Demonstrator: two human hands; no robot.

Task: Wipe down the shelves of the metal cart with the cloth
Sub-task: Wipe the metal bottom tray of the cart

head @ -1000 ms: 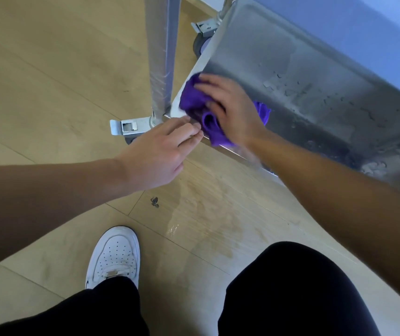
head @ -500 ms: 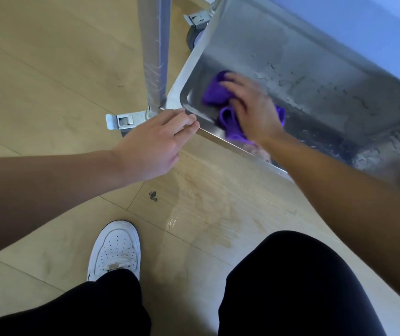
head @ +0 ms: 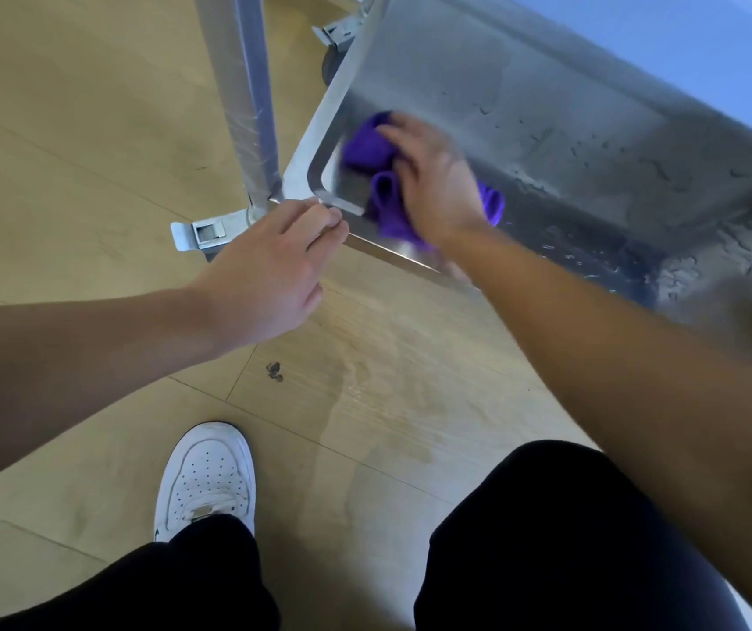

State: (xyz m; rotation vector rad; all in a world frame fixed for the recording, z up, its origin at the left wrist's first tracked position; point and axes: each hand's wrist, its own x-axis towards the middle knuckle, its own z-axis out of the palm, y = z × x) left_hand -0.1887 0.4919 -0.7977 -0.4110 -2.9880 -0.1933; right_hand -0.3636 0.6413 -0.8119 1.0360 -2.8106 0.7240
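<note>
Right hand [head: 437, 184] presses cloth [head: 367, 150] into shelf [head: 547, 129] corner — left hand [head: 269, 275] beside.

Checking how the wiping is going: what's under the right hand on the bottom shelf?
A bunched purple cloth lies under the right hand, pressed onto the wet metal shelf near its corner. The shelf surface beneath cloth and hand is covered, so its state there cannot be seen.

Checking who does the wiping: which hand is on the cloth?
The right hand, pressing the purple cloth in the shelf; the left hand only touches the rim.

bare forearms [head: 91, 357], black trousers [head: 570, 539], white perforated sneaker [head: 207, 478]
</note>
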